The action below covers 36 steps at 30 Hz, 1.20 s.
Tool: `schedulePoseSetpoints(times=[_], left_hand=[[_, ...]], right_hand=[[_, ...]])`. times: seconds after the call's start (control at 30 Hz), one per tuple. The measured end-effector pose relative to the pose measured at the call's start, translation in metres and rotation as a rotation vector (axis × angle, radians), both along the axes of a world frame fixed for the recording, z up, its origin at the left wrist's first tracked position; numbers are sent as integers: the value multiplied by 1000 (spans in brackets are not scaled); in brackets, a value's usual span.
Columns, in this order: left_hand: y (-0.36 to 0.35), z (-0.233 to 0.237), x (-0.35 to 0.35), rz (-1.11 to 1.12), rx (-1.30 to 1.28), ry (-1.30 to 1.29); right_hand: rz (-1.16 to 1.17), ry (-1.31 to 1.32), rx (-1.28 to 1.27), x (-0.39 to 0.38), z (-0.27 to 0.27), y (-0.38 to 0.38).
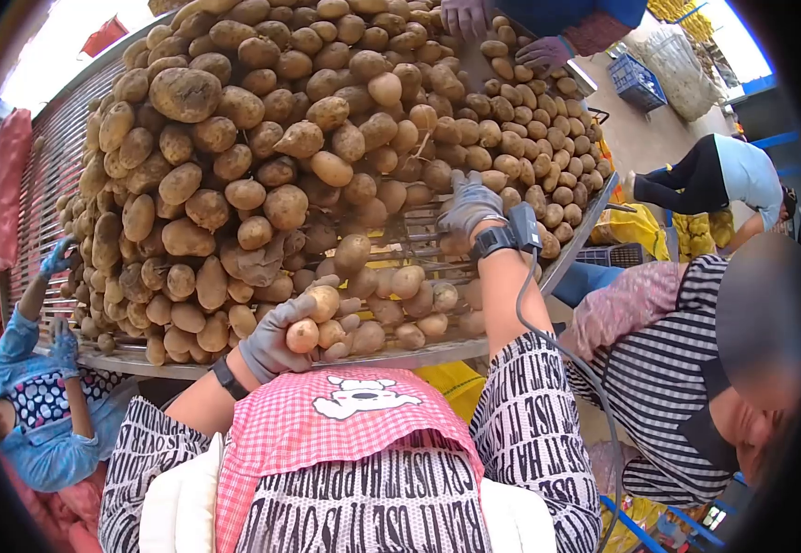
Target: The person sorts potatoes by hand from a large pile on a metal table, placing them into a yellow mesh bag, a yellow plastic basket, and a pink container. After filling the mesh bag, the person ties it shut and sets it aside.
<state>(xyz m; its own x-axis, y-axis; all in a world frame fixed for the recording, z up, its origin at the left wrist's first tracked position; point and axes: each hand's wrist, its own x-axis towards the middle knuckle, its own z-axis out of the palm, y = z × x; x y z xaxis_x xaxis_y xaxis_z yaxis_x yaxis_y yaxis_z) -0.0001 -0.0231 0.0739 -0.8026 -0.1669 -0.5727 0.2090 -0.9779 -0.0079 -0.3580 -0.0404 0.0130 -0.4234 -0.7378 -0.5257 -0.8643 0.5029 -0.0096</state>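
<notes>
My left hand (276, 343), in a grey glove, is at the front edge of the sorting table with its fingers curled around a potato (303, 335). Another potato (323, 302) lies against its fingertips. Farther forward and to the right, my right hand (471, 205) is gloved too, palm down, with fingers stretched out among the potatoes. It is nearest to a potato (506, 166) just beyond its fingers; what is under the palm is hidden. Between my hands, loose potatoes (408, 281) lie on the bare slats (428, 230).
A large potato heap (225, 120) covers the table's left and middle. Across the table are a co-worker's gloved hands (545, 52). Another co-worker's gloved hand (63, 348) is at the left edge. A person in stripes (649, 369) is close on my right. A cable (562, 346) runs along my right arm.
</notes>
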Motion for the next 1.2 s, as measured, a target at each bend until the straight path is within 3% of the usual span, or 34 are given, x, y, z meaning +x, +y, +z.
schedulePoseSetpoints(times=[0.13,0.17,0.27,0.33,0.37,0.4,0.47,0.5,0.53,0.6,0.67,0.73,0.8,0.87,0.93,1.03,1.1,1.13,1.2], left_hand=[[-4,-14,6,50,49,25],[-5,-15,4,53,17,152],[-8,-10,17,101,-97,2],[-9,2,21,85,-188,-62],[-9,6,22,93,-203,-77],[-10,7,22,100,-224,-88],[-14,-1,26,92,-259,-96],[-17,-13,27,80,-285,-75],[-21,-19,26,66,-311,-55],[-29,-10,10,35,-320,-44],[-37,-3,-7,-66,-498,-228],[-45,-17,-20,-171,-555,-265],[-46,-36,-35,-281,-612,-295],[-45,-49,-53,-353,-795,-236],[-43,-47,-80,-394,-879,-221],[-52,-75,-110,-350,-786,-153],[-56,-77,-116,-80,-377,133],[-54,-74,-113,-85,-375,132],[-55,-64,-100,-74,-325,287]], right_hand=[[-83,36,-36,-2,-7,-1],[-79,10,-33,-4,-8,0],[-89,-23,-63,-3,-11,7],[-265,-76,-267,-3,-15,20],[-362,-93,-638,-9,-39,34],[-362,-89,-640,-14,-47,44],[-1254,-1471,-1238,-19,-53,64],[-1414,-1922,-1367,-8,-31,74],[-1415,-1920,-1375,5,-19,83],[-1300,-2254,-1502,33,-7,104],[-1364,-2411,-1429,54,-11,130],[-1576,-2464,-1230,75,-10,154],[-1691,-2277,-1105,97,-21,178],[-1717,-2220,-795,121,-11,196],[-1737,-2182,-789,148,-16,206],[-1709,-2219,-722,158,-13,199],[-1621,-2080,-743,151,-18,187],[-1626,-2079,-748,145,-24,185],[-1426,-2248,-644,128,-37,175]])
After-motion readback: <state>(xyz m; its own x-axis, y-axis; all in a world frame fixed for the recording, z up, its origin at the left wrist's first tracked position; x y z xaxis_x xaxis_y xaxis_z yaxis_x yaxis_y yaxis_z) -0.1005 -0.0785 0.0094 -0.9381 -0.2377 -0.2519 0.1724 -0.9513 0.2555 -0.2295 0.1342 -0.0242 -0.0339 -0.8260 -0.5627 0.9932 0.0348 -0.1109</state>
